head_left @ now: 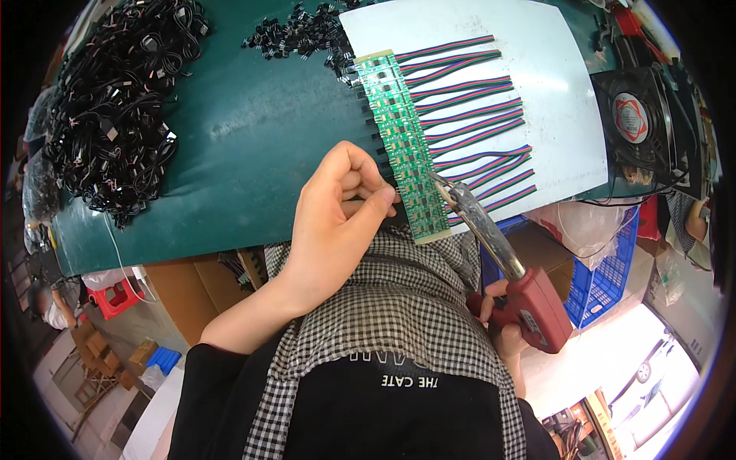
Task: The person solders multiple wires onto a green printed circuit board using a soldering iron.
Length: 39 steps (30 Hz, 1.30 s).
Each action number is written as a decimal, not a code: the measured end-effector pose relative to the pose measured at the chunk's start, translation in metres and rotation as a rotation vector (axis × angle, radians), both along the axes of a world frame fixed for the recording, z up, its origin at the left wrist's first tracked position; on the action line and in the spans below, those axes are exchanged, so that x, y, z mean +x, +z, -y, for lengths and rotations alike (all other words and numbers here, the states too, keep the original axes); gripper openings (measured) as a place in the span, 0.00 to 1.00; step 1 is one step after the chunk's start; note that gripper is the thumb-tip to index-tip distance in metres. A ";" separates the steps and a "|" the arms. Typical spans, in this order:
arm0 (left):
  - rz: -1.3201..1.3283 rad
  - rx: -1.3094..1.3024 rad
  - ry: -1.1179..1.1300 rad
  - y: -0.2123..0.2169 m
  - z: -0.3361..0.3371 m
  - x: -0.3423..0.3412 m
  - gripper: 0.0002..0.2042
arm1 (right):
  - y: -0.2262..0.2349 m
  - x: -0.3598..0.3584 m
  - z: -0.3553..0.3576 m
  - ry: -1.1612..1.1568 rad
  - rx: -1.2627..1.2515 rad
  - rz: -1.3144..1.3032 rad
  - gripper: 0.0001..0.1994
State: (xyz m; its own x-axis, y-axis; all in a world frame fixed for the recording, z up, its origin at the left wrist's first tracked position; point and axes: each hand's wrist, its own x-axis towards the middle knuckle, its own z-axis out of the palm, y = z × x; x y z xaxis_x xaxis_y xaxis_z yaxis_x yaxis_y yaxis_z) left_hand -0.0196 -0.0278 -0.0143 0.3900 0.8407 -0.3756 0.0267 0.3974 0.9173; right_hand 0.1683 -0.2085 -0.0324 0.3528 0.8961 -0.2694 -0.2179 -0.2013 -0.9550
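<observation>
1. The fingers of the left hand point(337, 215) are curled into a loose fist, thumb pressed to the forefinger tip as if pinching something thin; what they pinch is too small to tell. The hand rests at the near end of a long green circuit board strip point(400, 146).
2. The right hand point(502, 318) is closed around the red handle of a soldering iron point(506, 261). Its metal tip reaches up and left to the lower part of the strip.
3. The strip lies slanted on a white sheet point(537, 69). Bundles of red, green and blue wires point(471, 115) fan out from its right edge across the sheet; small black connectors line its left edge.
4. The sheet sits on a dark green table point(230, 130). A large tangle of black cables point(107, 107) covers the table's left part, and a small heap of black connectors point(295, 34) lies at the far edge, just beside the sheet.
5. A black fan point(632, 119) stands to the right of the sheet, close to its edge.
6. The near table edge runs just beside both hands. The bare green stretch between the cables and the strip is the widest open space.
7. Below the table edge are a blue crate point(606, 276), cardboard boxes point(192, 287) and a red stool point(119, 295).
</observation>
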 end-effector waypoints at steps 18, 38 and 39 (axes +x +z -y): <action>0.132 0.051 0.159 -0.009 0.013 0.010 0.06 | 0.013 0.001 -0.010 0.063 -0.134 0.052 0.40; 0.107 0.042 0.187 -0.010 0.016 0.012 0.08 | -0.001 0.008 -0.001 0.123 -0.055 0.073 0.38; 0.111 0.039 0.183 -0.009 0.015 0.012 0.08 | -0.002 0.008 0.001 0.117 -0.043 0.103 0.38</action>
State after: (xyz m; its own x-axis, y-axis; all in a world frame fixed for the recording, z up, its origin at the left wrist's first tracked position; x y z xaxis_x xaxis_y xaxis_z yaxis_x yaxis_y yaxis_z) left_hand -0.0074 -0.0430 -0.0236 0.2672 0.9142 -0.3046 -0.1448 0.3506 0.9253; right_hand 0.1762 -0.2090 -0.0342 0.2739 0.9212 -0.2764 -0.0922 -0.2609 -0.9609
